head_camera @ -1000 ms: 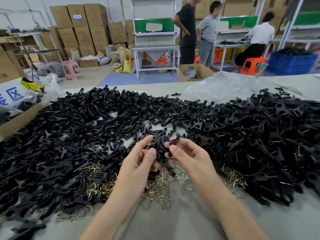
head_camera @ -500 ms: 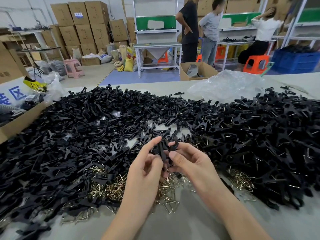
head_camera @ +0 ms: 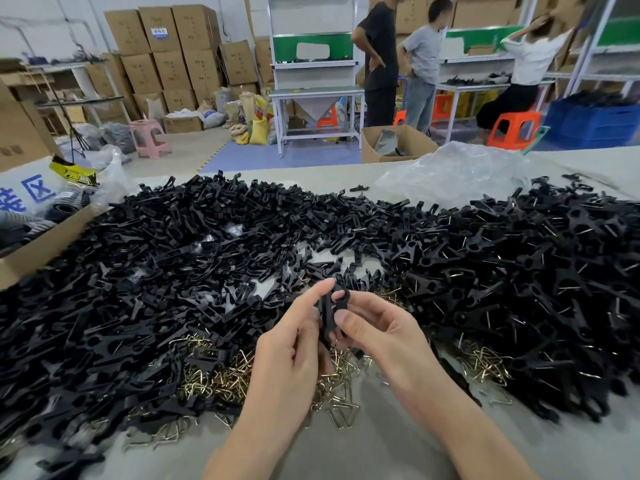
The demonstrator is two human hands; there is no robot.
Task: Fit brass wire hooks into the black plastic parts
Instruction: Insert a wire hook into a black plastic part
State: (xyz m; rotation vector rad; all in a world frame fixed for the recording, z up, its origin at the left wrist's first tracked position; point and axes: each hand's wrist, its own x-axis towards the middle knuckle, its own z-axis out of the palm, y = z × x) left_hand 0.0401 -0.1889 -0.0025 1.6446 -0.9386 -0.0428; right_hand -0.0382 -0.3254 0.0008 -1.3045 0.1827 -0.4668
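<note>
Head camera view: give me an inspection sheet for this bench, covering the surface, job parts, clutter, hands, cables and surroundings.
Surface: grey table, with a bare strip nearest the person.
Job's things: black plastic parts heaped across the table; loose brass wire hooks piled at the heap's near edge.
Clutter: clear plastic bag behind the heap; cardboard box at the left edge.
Hands: left hand and right hand both pinch the held black part; cannot tell whether a hook is in it.
Cables: nothing seen.
Surroundings: stacked cartons, three people by the far benches, orange stool, pink stool.
</note>
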